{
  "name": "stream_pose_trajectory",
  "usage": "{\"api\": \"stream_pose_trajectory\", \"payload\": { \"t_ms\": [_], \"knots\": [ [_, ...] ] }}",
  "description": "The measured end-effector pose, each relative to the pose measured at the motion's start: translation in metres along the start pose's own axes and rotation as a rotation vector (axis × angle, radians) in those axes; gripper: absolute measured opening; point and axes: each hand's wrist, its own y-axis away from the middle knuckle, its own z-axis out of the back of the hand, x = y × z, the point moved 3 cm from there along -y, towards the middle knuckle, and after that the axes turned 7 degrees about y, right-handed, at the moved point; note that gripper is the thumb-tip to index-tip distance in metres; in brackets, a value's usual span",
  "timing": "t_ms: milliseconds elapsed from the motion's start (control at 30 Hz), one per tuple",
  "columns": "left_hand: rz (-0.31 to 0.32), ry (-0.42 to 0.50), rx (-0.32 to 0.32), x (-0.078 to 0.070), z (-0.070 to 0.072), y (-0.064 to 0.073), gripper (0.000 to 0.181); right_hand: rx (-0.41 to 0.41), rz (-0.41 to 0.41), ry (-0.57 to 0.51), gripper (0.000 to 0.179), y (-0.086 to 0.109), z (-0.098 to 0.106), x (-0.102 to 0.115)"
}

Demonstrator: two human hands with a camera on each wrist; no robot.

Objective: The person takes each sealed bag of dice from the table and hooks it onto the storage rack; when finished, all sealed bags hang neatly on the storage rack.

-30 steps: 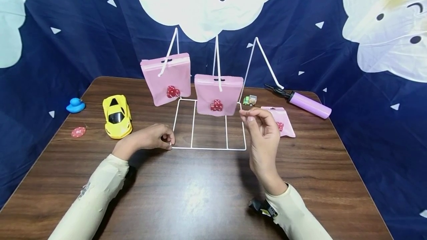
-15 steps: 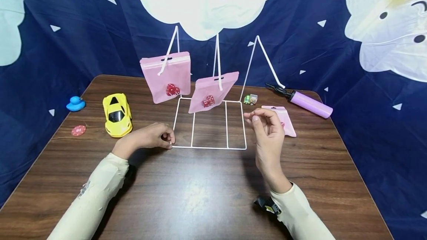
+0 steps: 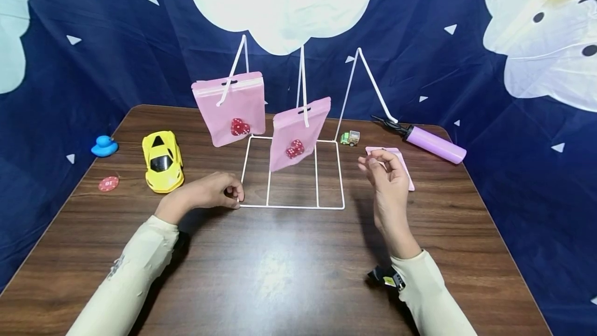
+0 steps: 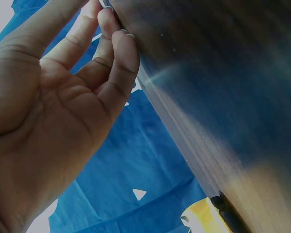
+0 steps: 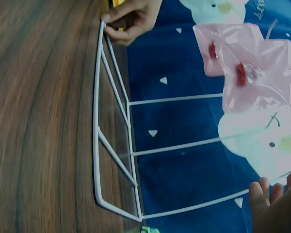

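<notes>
A white wire display rack stands on the table, with three raised arms. My left hand pinches its front left corner between thumb and fingers. From the left arm hangs a pink zip pouch showing red dice; the middle arm carries another pink pouch with red dice, turned at an angle. Nothing hangs from the right arm. My right hand is raised right of the rack, fingers loosely bent, with nothing visible in them. Behind it a third pink pouch lies on the table, mostly hidden.
At the left are a yellow toy car, a blue rubber duck and a red poker chip. A small toy truck and a purple hand pump lie at the back right. Blue cloth hangs behind.
My right hand has moved right, away from the middle pouch toward the pouch on the table. The middle pouch has swung round from facing front. My left hand stays at the corner.
</notes>
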Motion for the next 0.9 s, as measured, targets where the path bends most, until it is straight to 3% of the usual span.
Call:
{"api": "stream_pose_trajectory", "payload": {
  "t_ms": [333, 533, 900],
  "knots": [
    [-0.012, 0.008, -0.006, 0.0, 0.002, -0.001, 0.012, -0.014, -0.094, 0.043, 0.021, -0.016, 0.016, 0.0],
    [-0.009, 0.017, -0.004, 0.001, 0.002, -0.001, 0.012, -0.045, -0.161, 0.017, 0.027, -0.023, 0.028, -0.006],
    [-0.005, 0.025, 0.003, 0.002, 0.0, -0.003, 0.012, -0.063, -0.191, 0.104, 0.024, -0.031, 0.046, -0.012]
  ]
}}
